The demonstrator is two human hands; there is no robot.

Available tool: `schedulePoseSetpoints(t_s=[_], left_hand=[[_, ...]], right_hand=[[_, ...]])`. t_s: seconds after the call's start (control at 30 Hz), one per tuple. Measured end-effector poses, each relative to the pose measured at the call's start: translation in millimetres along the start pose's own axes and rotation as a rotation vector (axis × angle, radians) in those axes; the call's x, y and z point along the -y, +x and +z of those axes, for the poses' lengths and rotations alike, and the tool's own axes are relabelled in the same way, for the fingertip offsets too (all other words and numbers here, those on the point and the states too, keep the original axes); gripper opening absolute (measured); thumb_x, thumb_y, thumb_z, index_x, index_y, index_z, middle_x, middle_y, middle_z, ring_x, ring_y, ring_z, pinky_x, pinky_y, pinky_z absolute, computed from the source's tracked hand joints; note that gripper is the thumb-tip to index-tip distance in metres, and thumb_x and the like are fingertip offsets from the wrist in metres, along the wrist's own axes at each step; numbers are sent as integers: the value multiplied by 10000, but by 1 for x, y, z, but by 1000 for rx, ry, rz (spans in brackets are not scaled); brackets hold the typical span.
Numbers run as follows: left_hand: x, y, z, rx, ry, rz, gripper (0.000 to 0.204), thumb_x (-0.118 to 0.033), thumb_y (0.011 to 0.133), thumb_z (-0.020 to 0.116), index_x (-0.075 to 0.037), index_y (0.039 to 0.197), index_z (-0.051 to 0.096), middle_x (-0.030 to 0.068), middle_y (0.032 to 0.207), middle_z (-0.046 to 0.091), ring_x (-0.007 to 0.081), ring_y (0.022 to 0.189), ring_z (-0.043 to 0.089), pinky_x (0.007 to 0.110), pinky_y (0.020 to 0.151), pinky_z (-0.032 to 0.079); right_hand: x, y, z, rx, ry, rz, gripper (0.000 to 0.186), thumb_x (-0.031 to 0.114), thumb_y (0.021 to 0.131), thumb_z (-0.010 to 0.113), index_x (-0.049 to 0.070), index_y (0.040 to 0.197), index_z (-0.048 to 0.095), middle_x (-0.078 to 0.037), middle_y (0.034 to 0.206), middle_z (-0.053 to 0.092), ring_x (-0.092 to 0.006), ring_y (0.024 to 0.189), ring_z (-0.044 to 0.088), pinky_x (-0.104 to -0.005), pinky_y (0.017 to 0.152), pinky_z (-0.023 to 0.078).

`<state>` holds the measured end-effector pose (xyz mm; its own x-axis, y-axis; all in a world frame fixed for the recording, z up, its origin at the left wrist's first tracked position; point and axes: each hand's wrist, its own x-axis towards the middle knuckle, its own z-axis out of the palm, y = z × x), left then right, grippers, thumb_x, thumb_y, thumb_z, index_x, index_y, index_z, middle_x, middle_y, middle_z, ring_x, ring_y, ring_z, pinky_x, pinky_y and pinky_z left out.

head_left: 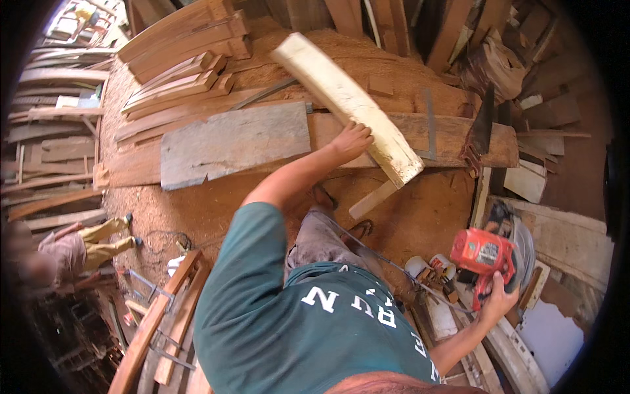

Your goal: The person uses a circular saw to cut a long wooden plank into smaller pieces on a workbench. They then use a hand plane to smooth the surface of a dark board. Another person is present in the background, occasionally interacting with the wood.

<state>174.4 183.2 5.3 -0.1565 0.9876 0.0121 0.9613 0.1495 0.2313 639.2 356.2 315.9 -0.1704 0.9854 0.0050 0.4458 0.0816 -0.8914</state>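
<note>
Left hand [351, 141] wraps the edge of a pale plank [348, 105] abt mid-length, tilting it up off the long workbench board [453, 134], prob. to keep it steady & clear of the bench. Right hand [497, 302] is clenched on the handle of a red circular saw [489, 253], held low & well to the right of the plank, blade away from the body. Grey board [233, 141] lies flat just left of the plank; a handsaw [479, 128] rests right of it. Sawdust [197, 210] below.
</note>
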Motion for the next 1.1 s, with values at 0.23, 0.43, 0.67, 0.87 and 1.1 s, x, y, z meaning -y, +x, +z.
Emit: schedulePoseSetpoints(t_s=[0.23,0.43,0.67,0.87,1.1], left_hand=[[-64,16,24,-7,-478,-803,847,-462,918,746,-175,1617,364,221,1689,247,444,1555,230,685,1196,270],[-109,35,10,128,-461,-745,924,-493,928,741,-34,1617,331,260,1690,255,452,1509,345,577,1219,324],[-87,32,39,60,-255,-567,971,-474,849,800,20,1581,397,308,1695,196,489,1513,327,513,1196,380],[-74,33,44,95,-303,-483,933,-309,878,834,44,1592,348,359,1667,204,466,1557,251,464,1231,351],[-68,21,40,90,-328,-571,921,-117,830,834,-83,1625,371,227,1728,173,426,1565,245,526,1184,412]], right_hand=[[-70,-15,-94,-120,-118,120,296,29,941,704,-12,1232,666,-43,923,677,-82,593,540,-255,518,435],[-100,-41,-107,-337,-403,128,508,113,917,770,-41,1374,612,-142,1098,751,-180,783,687,-341,715,549],[-143,-10,-72,-124,-702,234,428,148,884,748,27,1286,668,-295,987,744,-474,953,734,-512,860,574],[-285,38,-27,277,-765,368,464,225,853,756,85,1286,663,-268,935,740,-453,942,728,-546,832,573],[-503,162,66,660,-728,297,529,136,816,689,46,1333,621,-275,980,744,-454,948,731,-558,834,590]])
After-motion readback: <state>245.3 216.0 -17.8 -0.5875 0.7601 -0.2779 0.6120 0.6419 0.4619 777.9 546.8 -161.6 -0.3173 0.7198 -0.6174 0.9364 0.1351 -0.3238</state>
